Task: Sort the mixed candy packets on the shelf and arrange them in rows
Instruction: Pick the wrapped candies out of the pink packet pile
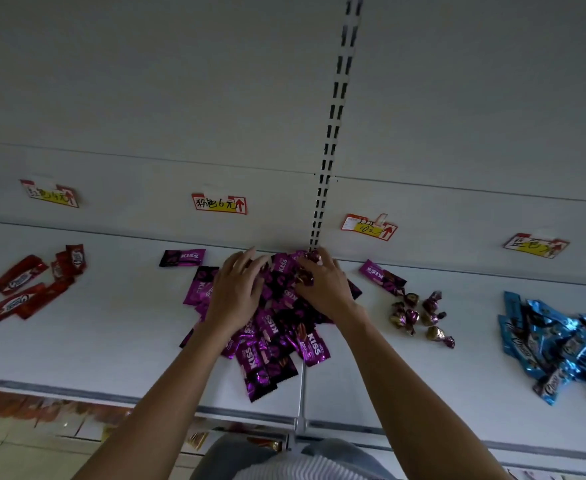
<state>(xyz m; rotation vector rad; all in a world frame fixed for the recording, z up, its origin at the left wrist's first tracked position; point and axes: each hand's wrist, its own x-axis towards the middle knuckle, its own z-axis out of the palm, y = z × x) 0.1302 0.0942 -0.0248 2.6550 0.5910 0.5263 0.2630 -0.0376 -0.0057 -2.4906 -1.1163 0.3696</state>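
A heap of purple KISS packets (274, 344) lies in the middle of the white shelf (118, 327). My left hand (237, 292) rests flat on the heap's left side with its fingers spread. My right hand (322, 284) lies on the heap's far right part, fingers curled over a small round wrapped candy (314, 256) near the back wall. One purple packet (182, 258) lies apart at the back left, another (381, 276) to the right. Red packets (32, 284) lie far left, round foil candies (419, 315) right of centre, blue packets (558, 344) far right.
Handwritten price labels (219, 203) hang along the back panel above each group. A slotted upright rail (329, 147) runs up the back wall behind the heap. The shelf's front edge (77, 391) runs below the packets, with a lower shelf of goods beneath.
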